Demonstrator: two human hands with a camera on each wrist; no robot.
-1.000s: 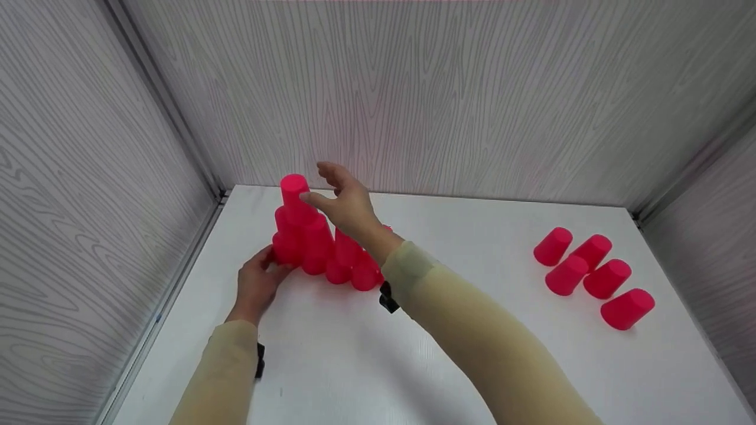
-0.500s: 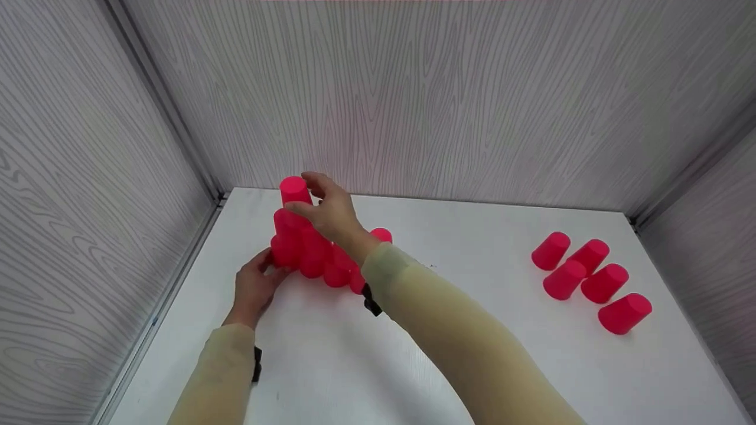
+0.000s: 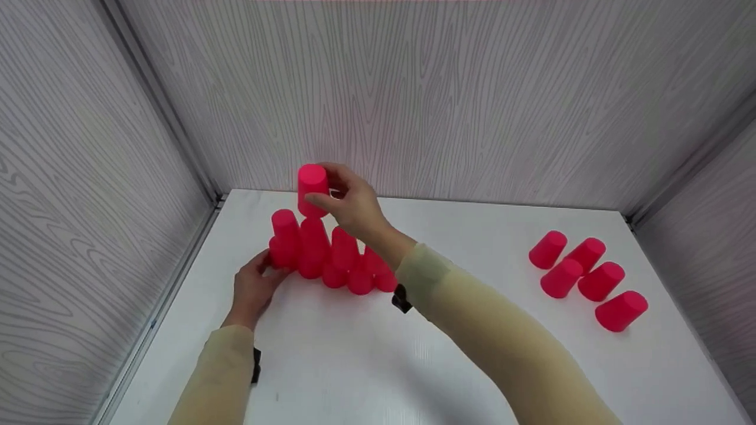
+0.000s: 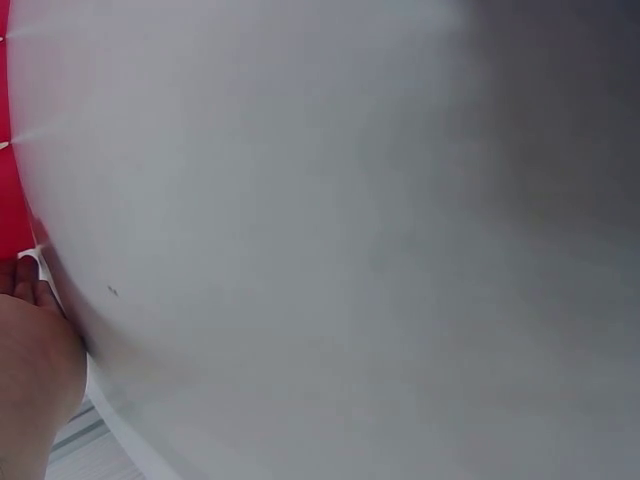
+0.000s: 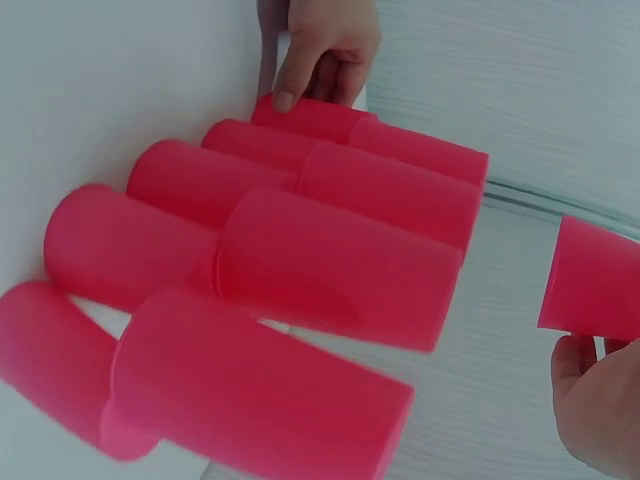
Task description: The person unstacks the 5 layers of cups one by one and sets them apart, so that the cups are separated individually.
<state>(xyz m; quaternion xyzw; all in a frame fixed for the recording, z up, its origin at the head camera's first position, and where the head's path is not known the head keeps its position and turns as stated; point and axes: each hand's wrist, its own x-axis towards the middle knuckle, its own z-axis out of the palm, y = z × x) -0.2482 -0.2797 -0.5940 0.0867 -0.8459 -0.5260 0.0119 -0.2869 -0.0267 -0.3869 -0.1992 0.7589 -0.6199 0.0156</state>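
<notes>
My right hand [image 3: 354, 206] holds an upside-down pink cup [image 3: 312, 183] between thumb and fingers, raised above a two-tier wall of like cups. In the right wrist view this held cup [image 5: 598, 280] is apart from the wall. The upper tier [image 3: 315, 239] stands on a bottom row [image 3: 360, 282] of several upside-down cups; my right hand and forearm cover part of the right end. At the wall's left end, my left hand [image 3: 254, 286] grips the outermost bottom cup [image 5: 305, 118], thumb on its near side. The left wrist view shows only the edge of that hand [image 4: 35, 350].
Several more upside-down pink cups [image 3: 561, 277] stand in a loose group on the right of the white table [image 3: 331, 366]. Grey wood-grain panels [image 3: 413, 100] enclose the table at the back and both sides.
My right hand has closed round the top cup and lifted it off the upper tier, a little up and to the right. My left hand stays at the wall's left end.
</notes>
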